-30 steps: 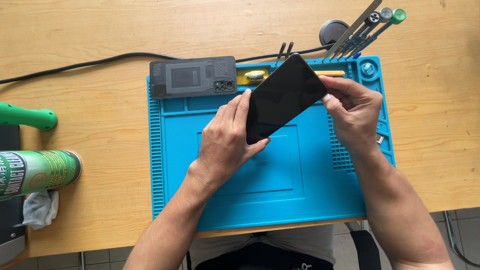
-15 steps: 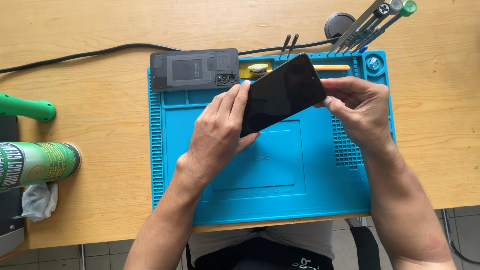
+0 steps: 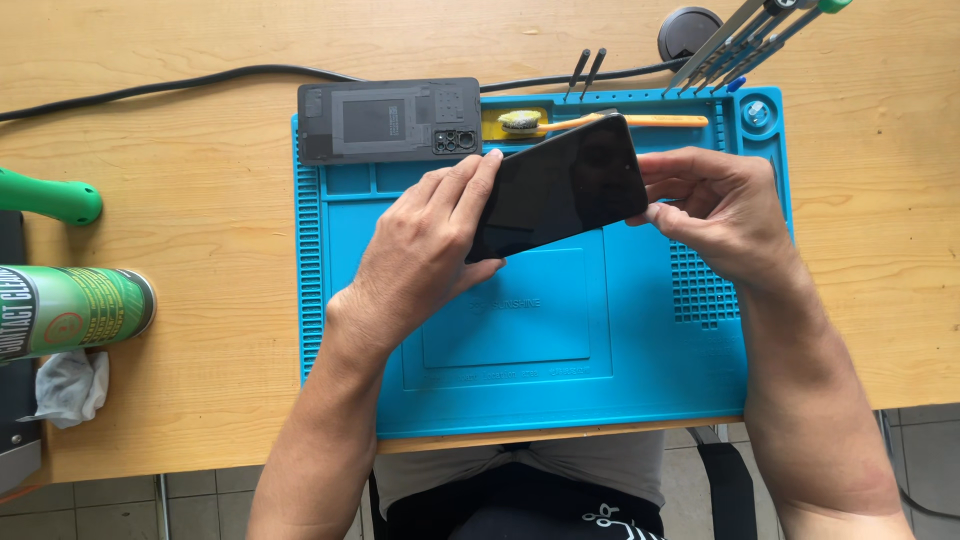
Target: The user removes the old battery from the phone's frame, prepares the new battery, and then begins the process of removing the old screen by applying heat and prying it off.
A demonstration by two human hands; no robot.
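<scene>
A black smartphone (image 3: pixel 560 190) with a dark screen is held tilted above a blue silicone work mat (image 3: pixel 560 360). My left hand (image 3: pixel 420 250) grips its left end, fingers over the screen edge. My right hand (image 3: pixel 715 205) pinches its right end. The phone's removed dark back cover (image 3: pixel 388 120) lies inner side up across the mat's top left corner.
A brush with an orange handle (image 3: pixel 600 122) rests in the mat's top tray. Screwdrivers and tweezers (image 3: pixel 745 35) stand at the top right. A black cable (image 3: pixel 200 80) runs across the wooden desk. A green spray can (image 3: pixel 70 310), a cloth (image 3: pixel 65 385) and a green handle (image 3: pixel 45 195) lie left.
The phone has tipped to a flatter angle between both hands. My hands keep their grip on its two ends.
</scene>
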